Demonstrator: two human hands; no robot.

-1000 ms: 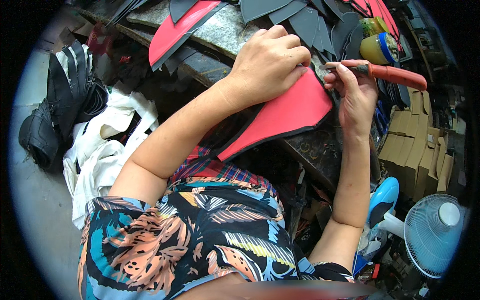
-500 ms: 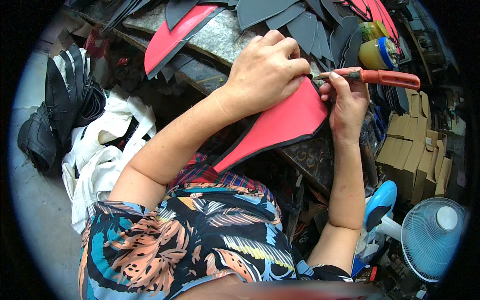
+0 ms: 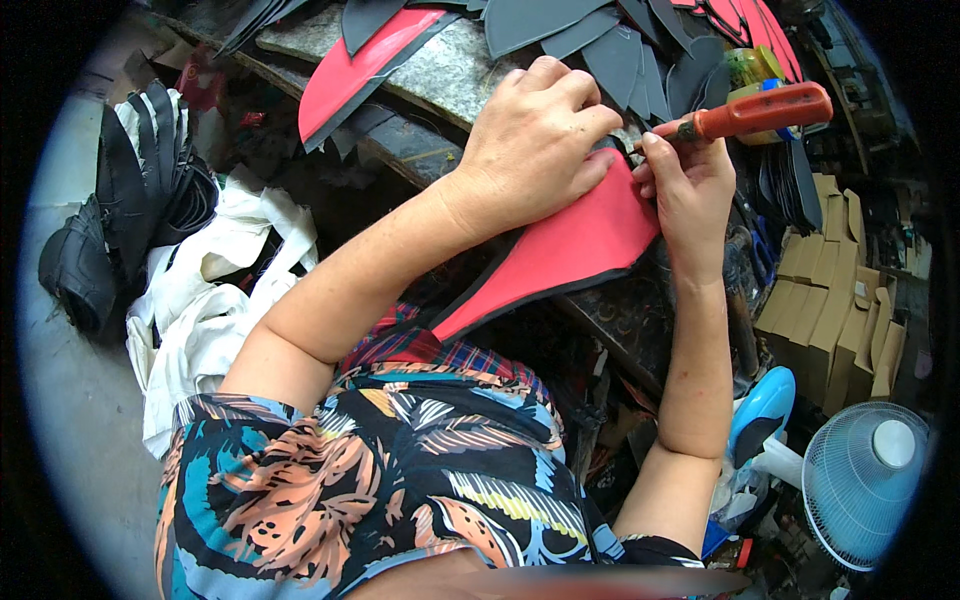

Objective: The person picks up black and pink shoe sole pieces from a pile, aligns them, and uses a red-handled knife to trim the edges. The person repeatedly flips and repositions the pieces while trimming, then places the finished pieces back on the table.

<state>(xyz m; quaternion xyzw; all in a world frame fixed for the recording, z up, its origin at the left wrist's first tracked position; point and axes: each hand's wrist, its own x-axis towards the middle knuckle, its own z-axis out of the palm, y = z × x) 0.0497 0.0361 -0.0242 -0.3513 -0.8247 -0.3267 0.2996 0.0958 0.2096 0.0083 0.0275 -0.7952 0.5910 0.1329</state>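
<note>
A pink-red, curved sheet piece point(image 3: 570, 245) with a black edge lies across the near side of the bench, its narrow end hanging toward my lap. My left hand point(image 3: 545, 140) is closed on its far edge, thumb on the red face and fingers curled over. At the far right corner of the piece, my right hand point(image 3: 690, 190) grips a red-handled tool point(image 3: 765, 110) that looks like a screwdriver. Its handle points right and slightly up, above the fist. The tip is at the edge of the piece, mostly hidden by my fingers.
Dark grey cut sheets point(image 3: 560, 30) and another pink-red piece point(image 3: 365, 65) lie on the stone-topped bench point(image 3: 440, 75). Jars point(image 3: 755, 70) stand at the far right. Cardboard boxes point(image 3: 815, 290) and a fan point(image 3: 865, 485) are on the right; white cloth point(image 3: 205, 320) is on the left.
The tool's handle has swung upward, from nearly level to tilted above my right hand. My right fingers have turned with it. My left hand keeps its hold on the pink-red piece.
</note>
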